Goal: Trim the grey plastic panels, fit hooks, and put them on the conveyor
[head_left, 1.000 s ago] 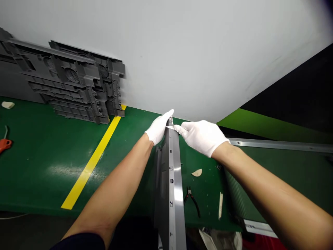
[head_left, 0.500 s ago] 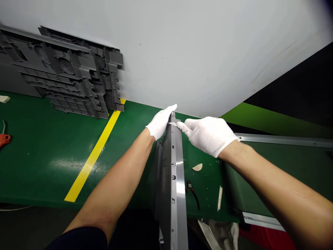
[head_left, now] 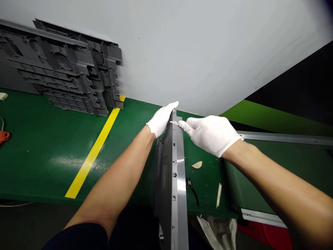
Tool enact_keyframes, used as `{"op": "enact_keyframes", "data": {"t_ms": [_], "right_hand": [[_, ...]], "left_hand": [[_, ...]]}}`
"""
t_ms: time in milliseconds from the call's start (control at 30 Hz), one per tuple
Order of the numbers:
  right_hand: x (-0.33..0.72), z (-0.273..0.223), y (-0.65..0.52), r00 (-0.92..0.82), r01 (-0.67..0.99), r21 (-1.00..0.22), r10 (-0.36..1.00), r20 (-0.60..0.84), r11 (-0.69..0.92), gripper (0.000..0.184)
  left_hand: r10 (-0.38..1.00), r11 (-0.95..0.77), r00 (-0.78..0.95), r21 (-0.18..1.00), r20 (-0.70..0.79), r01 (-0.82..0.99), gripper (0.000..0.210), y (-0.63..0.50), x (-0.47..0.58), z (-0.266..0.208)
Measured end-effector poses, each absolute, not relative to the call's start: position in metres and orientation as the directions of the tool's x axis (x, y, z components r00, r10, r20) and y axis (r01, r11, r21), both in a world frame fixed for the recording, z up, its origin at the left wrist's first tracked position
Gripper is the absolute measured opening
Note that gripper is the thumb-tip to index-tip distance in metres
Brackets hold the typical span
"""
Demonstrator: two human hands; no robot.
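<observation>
A long grey plastic panel (head_left: 180, 194) stands on edge in front of me, its narrow side with small slots facing up. At its far end my left hand (head_left: 161, 119), in a white glove, grips the panel from the left, fingers wrapped over the far corner. My right hand (head_left: 210, 134), also gloved in white, is closed around a small knife (head_left: 174, 123); only its pointed blade shows. The blade lies across the panel's top edge near the far end, close to my left fingers. The knife's handle is hidden in my right hand.
Several grey moulded panels (head_left: 78, 69) lean on the white wall (head_left: 195, 52) at left. On the green table (head_left: 52, 139) lie pliers (head_left: 192, 191), a cream half-round piece (head_left: 197, 164), a cream strip (head_left: 219, 195) and an orange-handled tool (head_left: 4, 136). A metal-edged frame (head_left: 281, 138) is at right.
The view has shifted slightly. My left hand keeps its hold on the panel's far end, and the knife blade stays at nearly the same spot on the edge.
</observation>
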State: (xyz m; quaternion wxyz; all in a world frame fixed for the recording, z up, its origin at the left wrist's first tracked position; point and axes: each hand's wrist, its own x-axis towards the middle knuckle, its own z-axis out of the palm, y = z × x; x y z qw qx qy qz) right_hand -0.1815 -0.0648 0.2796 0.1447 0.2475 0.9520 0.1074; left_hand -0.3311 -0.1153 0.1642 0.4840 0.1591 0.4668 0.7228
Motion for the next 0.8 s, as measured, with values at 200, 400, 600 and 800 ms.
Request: {"op": "enact_keyframes", "data": {"t_ms": [200,400,600,800], "right_hand": [[-0.178,0.280,-0.061,-0.840,0.433,0.265,0.492,-0.228,0.862,0.070],[-0.174,0.278,-0.057,-0.838,0.446,0.218,0.490,-0.240,0.868,0.070],[-0.157,0.273,-0.062,-0.915,0.354,0.084,0.363,-0.173,0.932,0.067],[-0.128,0.271,-0.055,-0.843,0.402,-0.464,0.517,0.149,0.789,0.058]], "left_hand": [[0.846,-0.071,-0.481,0.844,-0.232,-0.532,0.048,-0.114,-0.328,0.167],[0.847,-0.053,-0.473,0.849,-0.241,-0.526,0.048,-0.111,-0.325,0.169],[0.834,-0.059,-0.492,0.845,-0.251,-0.531,0.047,-0.114,-0.326,0.175],[0.892,-0.043,-0.407,0.858,-0.198,-0.511,0.047,-0.120,-0.328,0.182]]}}
